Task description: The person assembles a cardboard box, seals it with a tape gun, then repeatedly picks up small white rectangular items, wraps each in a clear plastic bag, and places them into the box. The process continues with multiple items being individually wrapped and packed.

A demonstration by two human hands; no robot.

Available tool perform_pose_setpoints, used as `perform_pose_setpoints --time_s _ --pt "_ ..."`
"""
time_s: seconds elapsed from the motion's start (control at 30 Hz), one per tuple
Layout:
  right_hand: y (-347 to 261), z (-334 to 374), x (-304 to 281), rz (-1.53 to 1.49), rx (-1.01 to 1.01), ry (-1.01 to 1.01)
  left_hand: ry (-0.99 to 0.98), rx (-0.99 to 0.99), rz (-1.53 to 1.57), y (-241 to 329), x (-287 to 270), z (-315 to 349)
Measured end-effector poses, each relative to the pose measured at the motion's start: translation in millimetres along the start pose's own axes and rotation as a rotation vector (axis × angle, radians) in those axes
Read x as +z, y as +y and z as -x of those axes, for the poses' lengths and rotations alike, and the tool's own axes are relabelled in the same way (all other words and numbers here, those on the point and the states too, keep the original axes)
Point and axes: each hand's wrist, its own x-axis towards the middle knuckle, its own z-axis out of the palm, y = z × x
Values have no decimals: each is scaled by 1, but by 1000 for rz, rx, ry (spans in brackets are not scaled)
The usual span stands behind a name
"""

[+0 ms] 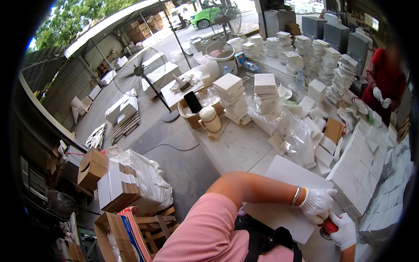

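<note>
In the head view, the right hand, in a white knit glove, is closed around a red tool with a rounded grey part at its lower side. The left hand, gloved too, is just above and to the left of it; its fingers are curled in toward the tool, while one digit points out to the right. Whether the left hand grips the tool or only touches it, I cannot tell.

Below the left forearm and left of both hands lies a flat white panel. Directly right of and beyond the hands is a pale tiled stack; farther off, ahead of the left hand, sit crumpled clear plastic and columns of white tiles. A co-worker in red stands well beyond the right hand.

The tool looks rigid and light enough for one hand, best held around its red body, fingers clear of the grey part. Knit gloves may slip on its smooth casing. The panel seems stiff, with edges or corners likely to chip; support it from beneath, along opposite sides.
</note>
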Motion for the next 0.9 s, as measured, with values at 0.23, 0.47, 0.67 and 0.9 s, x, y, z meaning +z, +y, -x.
perform_pose_setpoints --time_s 0.23,0.47,0.67,0.9 --pt "-24 -3 -22 87 37 -60 -28 -38 -34 3 4 -3" --pt "-31 -4 -28 274 -21 2 3 -38 -4 5 1 -6" --pt "-36 -8 -35 341 -29 -39 63 -3 -24 5 1 -5" --pt "-49 -13 -50 418 -11 -145 70 -1 -9 4 1 -6"
